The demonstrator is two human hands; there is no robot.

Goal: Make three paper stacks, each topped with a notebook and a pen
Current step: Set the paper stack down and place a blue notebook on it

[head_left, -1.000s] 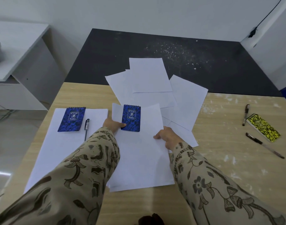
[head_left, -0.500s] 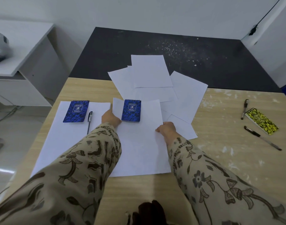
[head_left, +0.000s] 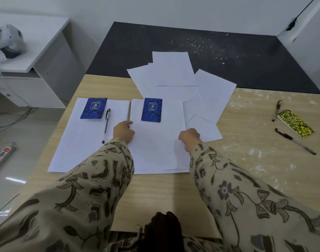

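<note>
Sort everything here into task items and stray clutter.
Job: left paper stack, middle paper stack, loose sheets, left blue notebook, middle blue notebook, yellow notebook, left pen, far right pen, near right pen.
Stray: power strip, white device, side desk.

1. The left hand [head_left: 123, 130] has slid away from the blue notebook [head_left: 151, 110], whose left edge its thumb touched a second ago; it now holds the left edge of the middle stack [head_left: 155, 150] at about 7 o'clock of that notebook, apart from it.
2. The right hand [head_left: 189, 136] has drawn back toward 6 o'clock along the stack's right edge; its fingers, looser before, are now curled at that edge.
3. The middle stack, a little askew earlier, now lies squarer; its left edge runs just beside the left stack [head_left: 86, 142] at 9 o'clock.
4. The view has pulled back; a power strip [head_left: 4, 151] on the floor at 8 o'clock has come into sight.
</note>
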